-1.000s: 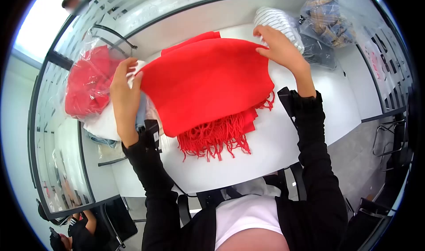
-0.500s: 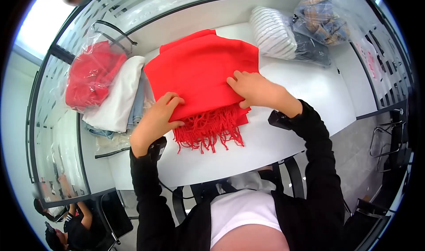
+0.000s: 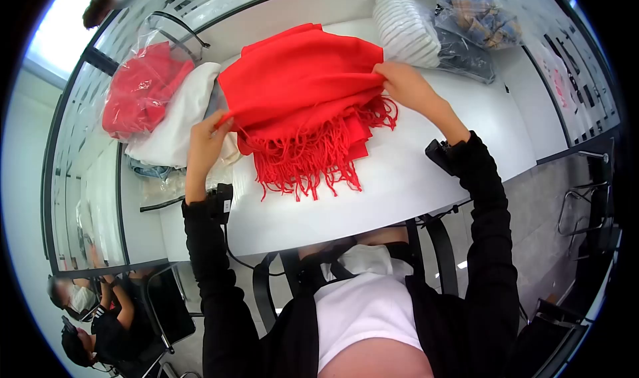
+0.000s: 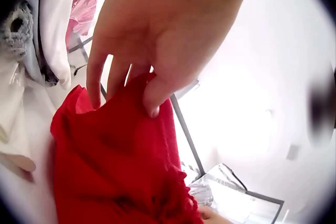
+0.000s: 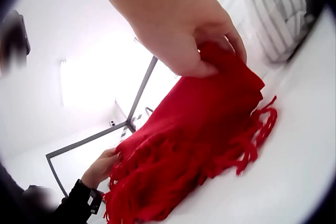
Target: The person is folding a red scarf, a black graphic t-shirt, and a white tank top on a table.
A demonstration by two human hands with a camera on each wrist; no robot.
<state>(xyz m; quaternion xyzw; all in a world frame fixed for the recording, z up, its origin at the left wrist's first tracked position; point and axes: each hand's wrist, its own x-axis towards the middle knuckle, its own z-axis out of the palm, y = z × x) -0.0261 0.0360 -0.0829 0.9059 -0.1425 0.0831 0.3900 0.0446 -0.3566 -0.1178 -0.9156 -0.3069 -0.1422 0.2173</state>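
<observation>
A red fringed cloth lies folded in layers on the white table, its fringe hanging toward the person. At its left edge the left hand pinches the fabric between thumb and fingers; the left wrist view shows that hand with its thumb on the near side of the raised red cloth. The right hand grips the opposite edge. In the right wrist view, the right hand has thumb and fingers around a lifted fold of the cloth.
On the left lie a bagged red garment, a white garment and some denim. Bagged striped, dark and plaid items sit at the back right. People are at the lower left.
Both hands came down from the cloth's upper sides to its lower part, then moved apart to its edges and took hold. The near part of the cloth is now raised and wrinkled.
</observation>
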